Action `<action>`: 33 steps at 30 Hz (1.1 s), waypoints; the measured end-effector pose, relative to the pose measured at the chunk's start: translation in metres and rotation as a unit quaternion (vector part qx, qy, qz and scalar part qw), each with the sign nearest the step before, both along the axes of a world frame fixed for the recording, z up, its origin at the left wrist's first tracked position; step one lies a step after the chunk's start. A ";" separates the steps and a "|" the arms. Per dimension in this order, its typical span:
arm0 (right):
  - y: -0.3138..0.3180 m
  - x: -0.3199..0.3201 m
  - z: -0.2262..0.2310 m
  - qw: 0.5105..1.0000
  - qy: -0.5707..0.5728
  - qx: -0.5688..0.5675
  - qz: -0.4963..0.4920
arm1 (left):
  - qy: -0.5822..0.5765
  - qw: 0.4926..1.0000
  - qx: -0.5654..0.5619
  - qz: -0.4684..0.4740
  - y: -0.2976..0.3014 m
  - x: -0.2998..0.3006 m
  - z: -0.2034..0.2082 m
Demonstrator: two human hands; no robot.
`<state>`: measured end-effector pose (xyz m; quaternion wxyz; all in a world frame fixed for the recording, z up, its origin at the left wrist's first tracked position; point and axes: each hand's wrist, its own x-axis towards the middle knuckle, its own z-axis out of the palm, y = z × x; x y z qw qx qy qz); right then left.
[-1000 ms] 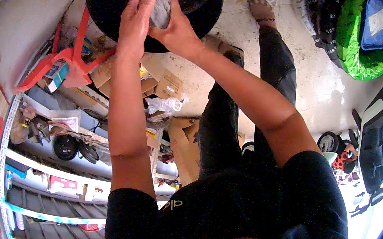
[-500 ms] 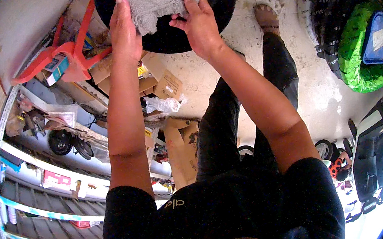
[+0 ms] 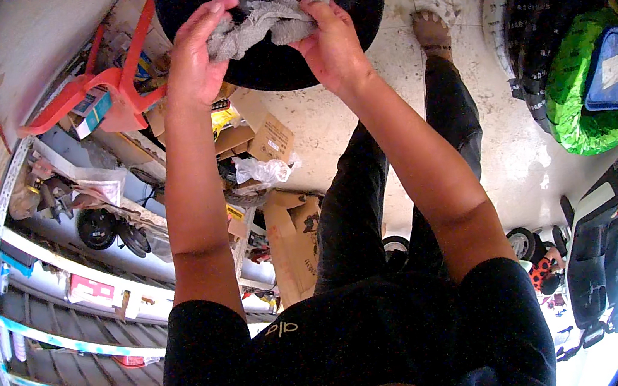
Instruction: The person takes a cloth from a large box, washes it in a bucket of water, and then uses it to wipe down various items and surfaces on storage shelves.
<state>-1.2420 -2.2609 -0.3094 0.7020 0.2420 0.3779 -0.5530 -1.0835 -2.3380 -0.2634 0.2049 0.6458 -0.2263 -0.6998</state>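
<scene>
Got my left fingers [image 3: 211, 9] gripping one end of this crumpled grey cloth [image 3: 256, 30], right fingers [image 3: 318, 10] pinching near the other, all over a black basin [image 3: 266, 74]. Cardboard box [image 3: 297, 249] sits left of my legs.

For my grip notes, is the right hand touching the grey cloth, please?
Touching: the head view shows the right hand holding the grey cloth between thumb and fingers.
</scene>
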 end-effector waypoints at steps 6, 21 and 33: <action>0.000 -0.001 -0.003 0.991 -0.133 0.002 -0.004 | 0.015 0.998 0.006 -0.062 0.009 -0.014 -0.009; -0.003 -0.007 -0.012 1.000 -0.006 0.028 -0.001 | -0.186 0.919 0.053 -0.344 -0.017 0.003 0.010; -0.001 0.000 -0.017 0.991 0.067 0.111 -0.024 | -0.431 0.669 -0.299 -0.526 -0.032 0.016 -0.020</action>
